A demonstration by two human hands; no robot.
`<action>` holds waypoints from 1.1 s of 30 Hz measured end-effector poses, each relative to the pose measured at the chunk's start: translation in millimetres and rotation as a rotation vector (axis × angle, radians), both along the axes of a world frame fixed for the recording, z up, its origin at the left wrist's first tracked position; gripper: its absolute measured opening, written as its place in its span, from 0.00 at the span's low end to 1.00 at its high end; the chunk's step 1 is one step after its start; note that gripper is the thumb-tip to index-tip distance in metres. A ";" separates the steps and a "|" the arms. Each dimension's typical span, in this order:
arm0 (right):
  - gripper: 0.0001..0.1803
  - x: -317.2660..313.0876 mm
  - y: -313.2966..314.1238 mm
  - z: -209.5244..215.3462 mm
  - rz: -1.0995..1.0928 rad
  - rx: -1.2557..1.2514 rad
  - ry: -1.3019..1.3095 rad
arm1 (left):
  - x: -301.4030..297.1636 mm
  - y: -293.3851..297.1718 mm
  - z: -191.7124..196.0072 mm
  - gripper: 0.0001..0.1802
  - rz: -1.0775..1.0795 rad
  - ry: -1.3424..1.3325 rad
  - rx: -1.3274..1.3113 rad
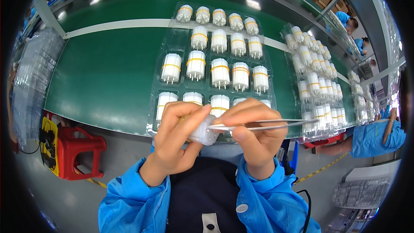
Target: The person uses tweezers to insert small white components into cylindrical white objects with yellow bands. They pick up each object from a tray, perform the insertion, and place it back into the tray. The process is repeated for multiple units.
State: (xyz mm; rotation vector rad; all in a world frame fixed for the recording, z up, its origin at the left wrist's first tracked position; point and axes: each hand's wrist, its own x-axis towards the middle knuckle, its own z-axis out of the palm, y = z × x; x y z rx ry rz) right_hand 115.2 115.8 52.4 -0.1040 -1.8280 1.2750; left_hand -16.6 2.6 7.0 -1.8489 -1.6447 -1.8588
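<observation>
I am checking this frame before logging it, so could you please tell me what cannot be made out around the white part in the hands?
Head view only:
- White part: mostly wrapped by the left hand; its full shape is hidden.
- Tweezers: the tips vanish behind the fingers of the right hand, so what they grip is unclear.
- Front row of the clear tray: covered by both hands.
- Far tray stacks: bent and too small at the rim to count.

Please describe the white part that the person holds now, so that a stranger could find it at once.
Start at the green conveyor belt and the clear tray of white cylindrical parts nearest the person. Just below its near edge, the left hand grips one white part. Only this one is out of the tray, with metal tweezers touching it.
</observation>
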 end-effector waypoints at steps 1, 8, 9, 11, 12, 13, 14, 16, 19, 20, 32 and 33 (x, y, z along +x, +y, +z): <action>0.09 1.4 -3.6 -2.3 -0.012 -0.038 0.048 | 0.7 -0.8 1.6 0.36 -0.036 -0.036 -0.010; 0.10 4.2 -2.8 -4.5 -0.029 0.038 0.132 | 0.2 -6.0 2.1 0.35 -0.147 -0.180 -0.061; 0.10 4.3 -3.6 -4.2 -0.029 0.015 0.154 | -1.4 -6.3 2.1 0.33 -0.164 -0.176 -0.064; 0.10 2.9 -4.7 -6.6 -0.030 -0.106 0.204 | -2.3 -6.0 2.7 0.33 -0.192 -0.197 -0.067; 0.10 2.2 -5.1 -7.7 -0.029 -0.167 0.229 | -1.8 -5.8 3.6 0.33 -0.202 -0.222 -0.066; 0.10 2.5 -6.3 -7.7 -0.035 -0.149 0.188 | -1.6 -5.6 4.0 0.33 -0.213 -0.247 -0.066; 0.10 3.4 -8.2 -6.9 -0.041 -0.132 0.146 | -1.5 -5.2 3.4 0.33 -0.212 -0.244 -0.064; 0.10 4.0 -8.9 -6.2 -0.053 -0.083 0.092 | -1.4 -4.2 1.4 0.33 -0.211 -0.239 -0.060; 0.10 3.2 -6.1 -5.0 -0.057 0.001 0.070 | 0.6 -4.7 2.6 0.35 -0.168 -0.231 -0.060; 0.10 2.6 -5.2 -4.1 -0.053 0.023 0.070 | 0.8 -4.5 2.2 0.35 -0.169 -0.232 -0.058; 0.09 1.4 -6.1 -5.7 -0.049 -0.026 0.064 | 1.3 -4.1 0.4 0.35 -0.156 -0.234 -0.051; 0.08 1.3 -6.3 -5.6 -0.051 -0.030 0.065 | 1.3 -4.0 0.5 0.35 -0.155 -0.236 -0.048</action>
